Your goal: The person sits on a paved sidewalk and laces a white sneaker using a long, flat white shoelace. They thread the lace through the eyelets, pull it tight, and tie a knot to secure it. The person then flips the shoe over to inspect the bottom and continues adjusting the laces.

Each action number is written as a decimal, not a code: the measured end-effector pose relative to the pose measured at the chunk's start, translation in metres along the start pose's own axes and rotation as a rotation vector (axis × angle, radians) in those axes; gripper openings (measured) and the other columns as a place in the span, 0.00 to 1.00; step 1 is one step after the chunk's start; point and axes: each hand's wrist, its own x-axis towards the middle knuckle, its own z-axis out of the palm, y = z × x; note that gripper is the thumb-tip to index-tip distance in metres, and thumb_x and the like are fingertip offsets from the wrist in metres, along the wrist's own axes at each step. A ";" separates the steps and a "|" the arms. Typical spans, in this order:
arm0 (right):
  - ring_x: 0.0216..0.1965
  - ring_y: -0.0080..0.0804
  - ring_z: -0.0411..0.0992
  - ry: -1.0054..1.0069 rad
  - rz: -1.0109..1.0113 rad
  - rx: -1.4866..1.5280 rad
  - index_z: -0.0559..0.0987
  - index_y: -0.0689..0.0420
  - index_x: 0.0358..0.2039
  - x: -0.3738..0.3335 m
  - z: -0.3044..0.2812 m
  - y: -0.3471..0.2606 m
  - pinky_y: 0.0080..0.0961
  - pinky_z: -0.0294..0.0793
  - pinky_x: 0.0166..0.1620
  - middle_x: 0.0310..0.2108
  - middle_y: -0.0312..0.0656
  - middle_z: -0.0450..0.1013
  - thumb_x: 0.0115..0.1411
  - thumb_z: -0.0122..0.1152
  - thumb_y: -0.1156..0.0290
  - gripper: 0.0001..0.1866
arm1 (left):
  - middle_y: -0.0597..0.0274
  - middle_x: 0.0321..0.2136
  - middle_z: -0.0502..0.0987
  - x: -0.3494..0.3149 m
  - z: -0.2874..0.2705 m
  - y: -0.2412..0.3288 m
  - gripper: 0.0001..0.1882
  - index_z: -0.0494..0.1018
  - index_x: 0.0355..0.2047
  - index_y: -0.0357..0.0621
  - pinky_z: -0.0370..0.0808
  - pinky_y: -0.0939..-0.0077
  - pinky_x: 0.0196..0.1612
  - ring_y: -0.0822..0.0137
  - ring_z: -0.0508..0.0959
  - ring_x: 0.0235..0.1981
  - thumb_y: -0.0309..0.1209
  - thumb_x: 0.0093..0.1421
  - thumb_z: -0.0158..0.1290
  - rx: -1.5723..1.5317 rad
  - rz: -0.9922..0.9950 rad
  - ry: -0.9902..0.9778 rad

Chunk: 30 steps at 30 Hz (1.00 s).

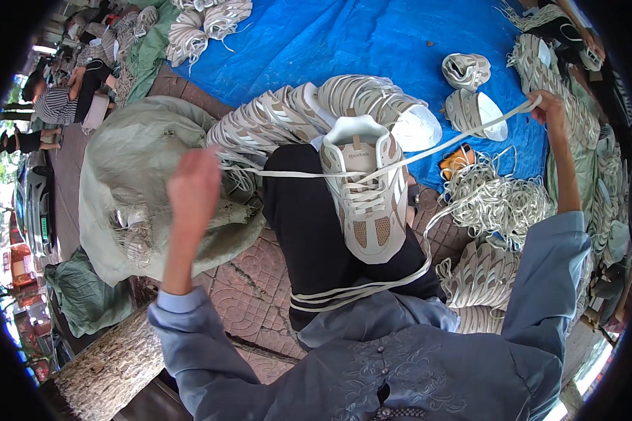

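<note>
I have the shoe [367, 203] laced most of the way up on my knee. My left hand [193, 186] and right hand [549, 107] are each closed on an end of the lace [442, 146], pulled wide apart; I judge the top eyelets and tying remain.

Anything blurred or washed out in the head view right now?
Head view: the left hand is motion-blurred; the right hand and the shoe on the knee are sharp. Daylight is soft, without hard shadows, and the blue tarp shows no glare. Fisheye bends and darkens the rim.
</note>
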 end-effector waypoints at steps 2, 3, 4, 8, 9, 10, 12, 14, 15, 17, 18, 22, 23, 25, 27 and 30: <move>0.10 0.14 0.59 -0.104 -0.052 0.043 0.76 0.59 0.23 -0.004 0.032 -0.009 0.11 0.53 0.13 0.11 0.32 0.65 0.49 0.55 0.64 0.11 | 0.60 0.19 0.67 0.001 0.016 0.072 0.07 0.69 0.27 0.45 0.69 0.70 0.25 0.61 0.71 0.24 0.22 0.45 0.49 -0.425 0.089 -0.118; 0.11 0.14 0.60 -0.132 -0.072 0.055 0.76 0.59 0.22 -0.009 0.038 -0.015 0.11 0.53 0.13 0.11 0.32 0.65 0.49 0.55 0.64 0.11 | 0.58 0.20 0.67 0.002 0.030 0.094 0.11 0.70 0.30 0.43 0.68 0.71 0.25 0.59 0.71 0.23 0.21 0.44 0.53 -0.588 0.086 -0.159; 0.11 0.14 0.60 -0.167 -0.087 0.069 0.76 0.60 0.22 -0.012 0.044 -0.018 0.11 0.53 0.14 0.11 0.33 0.65 0.49 0.54 0.65 0.11 | 0.57 0.20 0.67 0.005 0.037 0.110 0.10 0.70 0.30 0.44 0.68 0.69 0.25 0.58 0.70 0.23 0.22 0.44 0.53 -0.626 0.104 -0.211; 0.13 0.16 0.62 -0.216 -0.094 0.104 0.75 0.62 0.24 -0.023 0.044 -0.021 0.12 0.55 0.14 0.16 0.34 0.67 0.50 0.54 0.64 0.12 | 0.59 0.21 0.69 0.008 0.062 0.127 0.08 0.70 0.29 0.44 0.69 0.68 0.28 0.58 0.71 0.27 0.24 0.45 0.52 -0.525 0.169 -0.317; 0.13 0.16 0.62 -0.211 -0.098 0.100 0.75 0.62 0.24 -0.023 0.042 -0.020 0.12 0.55 0.15 0.16 0.34 0.67 0.50 0.54 0.64 0.12 | 0.59 0.21 0.68 0.010 0.059 0.126 0.07 0.70 0.27 0.45 0.70 0.68 0.28 0.59 0.71 0.27 0.24 0.45 0.52 -0.526 0.189 -0.329; 0.13 0.16 0.62 -0.207 -0.101 0.097 0.75 0.62 0.24 -0.023 0.041 -0.019 0.12 0.55 0.15 0.16 0.34 0.67 0.50 0.54 0.65 0.12 | 0.59 0.21 0.68 0.011 0.059 0.126 0.07 0.69 0.27 0.44 0.70 0.69 0.27 0.60 0.71 0.27 0.24 0.44 0.52 -0.517 0.221 -0.321; 0.13 0.16 0.62 -0.176 -0.077 0.122 0.75 0.62 0.24 -0.022 0.041 -0.015 0.11 0.55 0.15 0.16 0.34 0.67 0.50 0.53 0.65 0.12 | 0.60 0.21 0.67 0.011 0.060 0.124 0.06 0.69 0.26 0.43 0.70 0.70 0.26 0.61 0.71 0.26 0.23 0.44 0.51 -0.497 0.271 -0.303; 0.13 0.16 0.61 -0.147 -0.056 0.163 0.75 0.62 0.24 -0.020 0.039 -0.010 0.11 0.55 0.15 0.16 0.33 0.67 0.50 0.53 0.66 0.11 | 0.61 0.20 0.67 0.008 0.063 0.125 0.06 0.68 0.23 0.42 0.70 0.72 0.24 0.62 0.71 0.25 0.23 0.43 0.52 -0.437 0.361 -0.185; 0.13 0.15 0.62 -0.114 -0.055 0.170 0.76 0.62 0.24 -0.019 0.037 -0.007 0.11 0.55 0.15 0.15 0.33 0.67 0.50 0.54 0.66 0.11 | 0.61 0.20 0.66 0.006 0.065 0.126 0.05 0.67 0.22 0.41 0.70 0.73 0.23 0.63 0.70 0.24 0.23 0.43 0.52 -0.408 0.406 -0.124; 0.13 0.14 0.62 -0.052 -0.052 0.183 0.77 0.60 0.23 -0.015 0.031 -0.001 0.11 0.55 0.15 0.13 0.32 0.67 0.49 0.54 0.67 0.09 | 0.62 0.19 0.65 0.000 0.067 0.122 0.05 0.66 0.21 0.41 0.69 0.74 0.21 0.64 0.70 0.22 0.22 0.42 0.52 -0.297 0.432 -0.015; 0.13 0.15 0.62 0.007 -0.049 0.116 0.77 0.60 0.24 -0.010 0.027 0.002 0.12 0.55 0.16 0.13 0.32 0.67 0.49 0.54 0.67 0.09 | 0.62 0.18 0.65 -0.004 0.067 0.120 0.06 0.66 0.20 0.40 0.69 0.75 0.20 0.65 0.69 0.21 0.22 0.41 0.51 -0.237 0.441 0.036; 0.14 0.20 0.63 0.431 -0.228 -0.522 0.77 0.55 0.25 0.017 -0.047 0.041 0.19 0.58 0.19 0.12 0.34 0.66 0.51 0.50 0.63 0.11 | 0.63 0.14 0.63 -0.007 0.083 0.132 0.09 0.60 0.15 0.44 0.65 0.75 0.21 0.67 0.67 0.18 0.22 0.40 0.50 -0.099 0.295 0.178; 0.15 0.22 0.64 0.425 -0.140 -0.535 0.77 0.53 0.25 0.028 -0.069 0.056 0.21 0.59 0.20 0.12 0.36 0.66 0.51 0.49 0.61 0.12 | 0.64 0.13 0.61 -0.012 0.082 0.134 0.09 0.59 0.14 0.45 0.62 0.75 0.22 0.67 0.65 0.18 0.23 0.39 0.50 -0.060 0.273 0.148; 0.15 0.22 0.63 0.430 -0.110 -0.638 0.77 0.53 0.26 0.038 -0.107 0.082 0.21 0.59 0.21 0.12 0.35 0.65 0.50 0.49 0.59 0.12 | 0.65 0.13 0.61 -0.018 0.076 0.138 0.07 0.60 0.15 0.45 0.60 0.75 0.23 0.67 0.64 0.19 0.26 0.38 0.49 -0.013 0.304 0.075; 0.13 0.18 0.60 0.422 -0.219 -0.806 0.76 0.55 0.27 0.037 -0.114 0.093 0.18 0.57 0.19 0.12 0.31 0.63 0.49 0.50 0.62 0.11 | 0.65 0.13 0.61 -0.021 0.074 0.139 0.06 0.61 0.15 0.45 0.60 0.75 0.23 0.67 0.64 0.20 0.27 0.38 0.48 -0.005 0.327 0.030; 0.14 0.17 0.59 0.423 -0.124 -0.814 0.76 0.55 0.26 0.033 -0.096 0.080 0.18 0.56 0.19 0.12 0.31 0.62 0.50 0.51 0.62 0.11 | 0.65 0.13 0.61 -0.016 0.071 0.138 0.06 0.63 0.16 0.44 0.61 0.74 0.22 0.66 0.64 0.19 0.25 0.38 0.49 -0.045 0.354 0.008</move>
